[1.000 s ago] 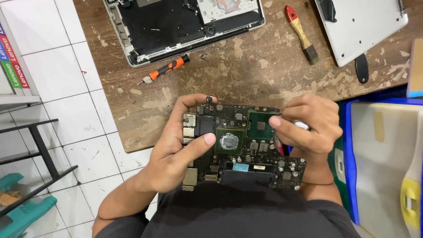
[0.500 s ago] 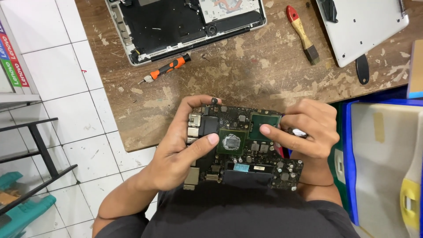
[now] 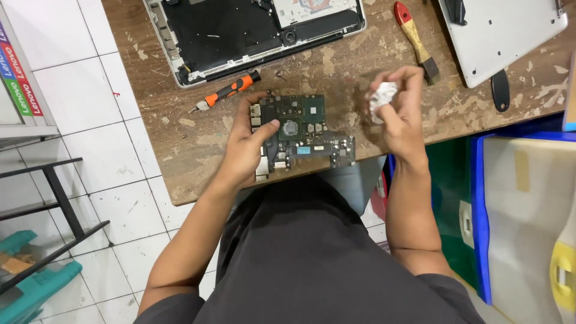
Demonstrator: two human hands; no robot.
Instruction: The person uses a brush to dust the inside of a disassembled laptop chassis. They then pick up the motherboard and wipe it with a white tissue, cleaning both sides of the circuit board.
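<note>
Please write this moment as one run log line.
left hand: holds board | right hand: holds tissue | screwdriver: on table

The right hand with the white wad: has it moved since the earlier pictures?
Yes. The right hand, closed on the white wad, has lifted off the circuit board and gone right and up, toward the red-handled brush on the wooden table.

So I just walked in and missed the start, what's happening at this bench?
A person holds a laptop circuit board in the left hand, over the edge of a worn wooden table. The right hand is off the board, gripping a crumpled white wipe. Beyond lie an opened laptop shell, an orange screwdriver and a red-handled brush.
</note>
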